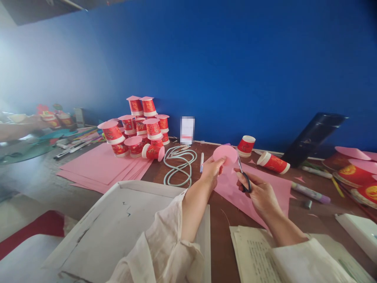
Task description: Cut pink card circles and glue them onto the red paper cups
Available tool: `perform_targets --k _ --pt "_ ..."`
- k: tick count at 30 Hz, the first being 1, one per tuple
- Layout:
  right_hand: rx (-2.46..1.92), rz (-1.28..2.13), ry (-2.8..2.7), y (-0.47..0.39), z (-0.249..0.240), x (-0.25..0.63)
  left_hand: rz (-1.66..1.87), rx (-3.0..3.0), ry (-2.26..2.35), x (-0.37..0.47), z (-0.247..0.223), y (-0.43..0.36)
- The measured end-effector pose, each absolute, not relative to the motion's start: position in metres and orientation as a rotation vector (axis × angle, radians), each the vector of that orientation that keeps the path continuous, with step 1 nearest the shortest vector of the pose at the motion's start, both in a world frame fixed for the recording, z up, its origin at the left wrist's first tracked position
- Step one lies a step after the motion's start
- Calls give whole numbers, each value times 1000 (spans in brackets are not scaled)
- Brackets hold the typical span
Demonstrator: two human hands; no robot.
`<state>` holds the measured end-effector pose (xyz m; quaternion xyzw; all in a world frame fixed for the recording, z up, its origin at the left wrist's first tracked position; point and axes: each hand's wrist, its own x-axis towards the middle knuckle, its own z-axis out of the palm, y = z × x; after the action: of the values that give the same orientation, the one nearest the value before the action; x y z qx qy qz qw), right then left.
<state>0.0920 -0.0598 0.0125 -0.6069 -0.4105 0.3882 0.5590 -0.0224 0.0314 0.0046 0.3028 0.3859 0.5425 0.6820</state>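
Note:
My left hand pinches a round pink paper piece by its lower edge. Close to its right, my right hand is closed around the dark handles of a pair of scissors, whose blades point up beside the round's right edge. Under both hands lies a pink sheet on the brown table. A red paper cup stands just behind the scissors, and another red cup lies on its side to the right.
Red cups with pink paper tops are stacked at the back left beside pink sheets. A coiled cable, a white tray, printed papers, a glue stick and a black bottle surround the hands. A blue wall rises behind.

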Motion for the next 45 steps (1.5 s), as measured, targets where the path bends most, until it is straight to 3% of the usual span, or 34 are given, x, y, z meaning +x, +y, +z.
perform_targets --k 23,45 --pt "-1403 960 -913 -62 15 87 1150 295 766 -18 22 20" --pt "-1393 966 -944 -58 8 94 1091 716 999 -42 57 -9"
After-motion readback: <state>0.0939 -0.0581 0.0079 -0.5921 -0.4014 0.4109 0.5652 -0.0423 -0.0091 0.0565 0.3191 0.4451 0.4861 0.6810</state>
